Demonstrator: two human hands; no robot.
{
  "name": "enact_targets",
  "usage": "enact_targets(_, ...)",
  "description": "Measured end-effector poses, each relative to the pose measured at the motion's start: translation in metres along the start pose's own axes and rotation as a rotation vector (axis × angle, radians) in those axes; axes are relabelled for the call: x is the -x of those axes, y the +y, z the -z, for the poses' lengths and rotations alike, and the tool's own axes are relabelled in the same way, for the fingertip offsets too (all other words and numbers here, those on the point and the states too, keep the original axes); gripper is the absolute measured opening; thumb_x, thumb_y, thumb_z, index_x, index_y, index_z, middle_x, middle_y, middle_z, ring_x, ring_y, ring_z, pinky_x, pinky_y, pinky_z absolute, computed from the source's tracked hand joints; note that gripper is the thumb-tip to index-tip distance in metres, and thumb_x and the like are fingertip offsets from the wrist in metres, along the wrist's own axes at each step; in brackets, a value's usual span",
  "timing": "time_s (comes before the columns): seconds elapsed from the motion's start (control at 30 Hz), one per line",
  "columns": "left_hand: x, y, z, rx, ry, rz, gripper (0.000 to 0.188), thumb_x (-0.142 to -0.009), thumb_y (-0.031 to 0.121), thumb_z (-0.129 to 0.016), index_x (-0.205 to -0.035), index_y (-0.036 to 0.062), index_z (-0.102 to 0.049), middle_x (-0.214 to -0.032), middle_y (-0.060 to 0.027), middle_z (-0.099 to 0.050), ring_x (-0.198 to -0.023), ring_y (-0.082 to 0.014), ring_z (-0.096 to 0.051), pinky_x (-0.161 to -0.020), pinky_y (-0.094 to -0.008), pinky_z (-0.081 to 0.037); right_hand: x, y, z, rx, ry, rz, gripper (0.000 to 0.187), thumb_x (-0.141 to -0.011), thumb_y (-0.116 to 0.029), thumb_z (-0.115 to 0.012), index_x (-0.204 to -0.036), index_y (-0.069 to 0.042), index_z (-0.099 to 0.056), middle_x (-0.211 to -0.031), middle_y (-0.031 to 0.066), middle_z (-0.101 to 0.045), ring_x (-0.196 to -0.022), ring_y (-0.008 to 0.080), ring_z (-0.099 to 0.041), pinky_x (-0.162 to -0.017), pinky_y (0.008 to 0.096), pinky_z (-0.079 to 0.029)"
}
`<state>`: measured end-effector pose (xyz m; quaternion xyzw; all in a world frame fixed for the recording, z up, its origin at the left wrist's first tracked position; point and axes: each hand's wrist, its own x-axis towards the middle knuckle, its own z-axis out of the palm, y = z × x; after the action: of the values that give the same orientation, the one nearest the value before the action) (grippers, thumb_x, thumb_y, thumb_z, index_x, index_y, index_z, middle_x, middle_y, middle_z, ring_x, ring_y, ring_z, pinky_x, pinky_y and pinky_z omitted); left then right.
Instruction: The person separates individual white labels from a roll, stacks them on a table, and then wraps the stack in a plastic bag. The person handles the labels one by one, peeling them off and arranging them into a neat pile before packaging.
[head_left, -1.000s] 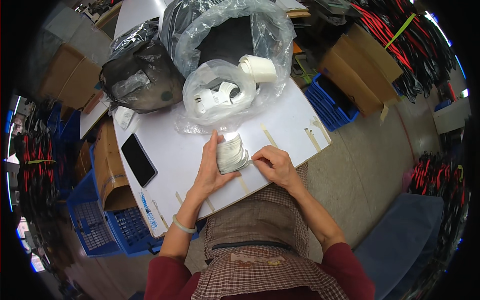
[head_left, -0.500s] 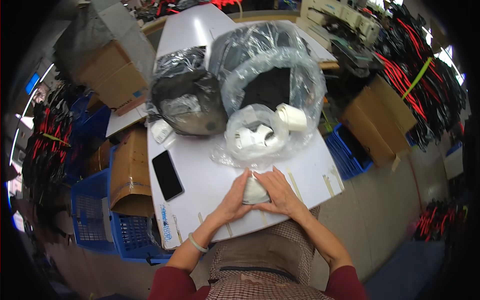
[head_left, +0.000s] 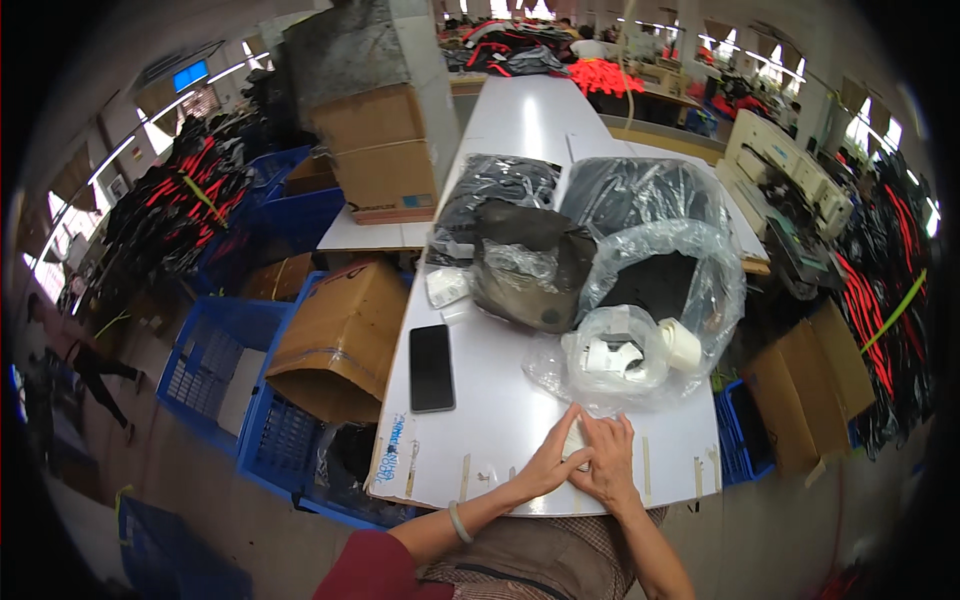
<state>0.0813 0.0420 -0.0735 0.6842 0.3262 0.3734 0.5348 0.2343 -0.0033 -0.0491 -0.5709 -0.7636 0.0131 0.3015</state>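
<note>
Near the front edge of the white table, my left hand [head_left: 546, 464] and my right hand [head_left: 610, 462] close around a small white stack of thin pieces [head_left: 576, 438]. Fingers and thumbs cover most of it, so its kind is hard to make out. Just beyond my hands lies an opened clear plastic bag [head_left: 566, 372] with white label-like pieces [head_left: 612, 356] inside. A white roll [head_left: 681, 346] leans at its right side. Behind it, a larger clear bag [head_left: 722, 290] gapes around black fabric [head_left: 650, 283].
A black phone [head_left: 432, 368] lies left on the table, below a small white packet [head_left: 447, 287] and a dark wrapped bundle [head_left: 530, 268]. Blue crates [head_left: 222, 345] and a cardboard box [head_left: 345, 340] stand left. Another carton [head_left: 815, 390] and a sewing machine [head_left: 790, 180] are at right.
The view has tilted up and swung, showing more of the room. My hands have drawn closer together over the white stack, which is now more covered.
</note>
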Motion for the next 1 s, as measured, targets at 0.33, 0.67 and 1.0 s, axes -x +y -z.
enact_targets(0.33,-0.237,0.079,0.179,-1.36,0.358,-0.445,0.023,-0.083,0.007,-0.065,-0.105,0.0,-0.069,-0.105,-0.018,-0.065,-0.105,-0.036,-0.058,-0.091,-0.0437,-0.047,-0.002,-0.005,0.001,-0.008,0.07,0.016,0.089,-0.064,-0.035,-0.085,-0.137,0.001,-0.048,-0.116,0.0161,-0.059,-0.103,0.0332,-0.053,-0.094,0.046,-0.039)
enact_targets(0.67,-0.216,0.128,0.196,-0.175,0.551,-0.22,0.023,-0.094,0.019,-0.066,-0.077,0.0044,-0.062,-0.071,-0.0097,-0.067,-0.061,-0.0214,-0.065,-0.053,-0.0364,-0.052,0.009,0.002,-0.003,0.011,0.058,0.028,0.088,-0.065,-0.035,-0.085,-0.136,0.002,-0.048,-0.118,0.0164,-0.059,-0.101,0.0339,-0.054,-0.09,0.0459,-0.04)
enact_targets(1.0,-0.063,0.126,0.212,0.435,0.475,0.088,0.026,-0.099,0.028,-0.061,-0.085,0.0067,-0.057,-0.072,-0.0061,-0.064,-0.054,-0.0168,-0.064,-0.043,-0.0267,-0.049,0.003,0.004,-0.008,0.007,0.102,0.035,0.086,-0.068,-0.035,-0.081,-0.138,0.002,-0.048,-0.116,0.0172,-0.058,-0.1,0.0345,-0.053,-0.09,0.045,-0.041)
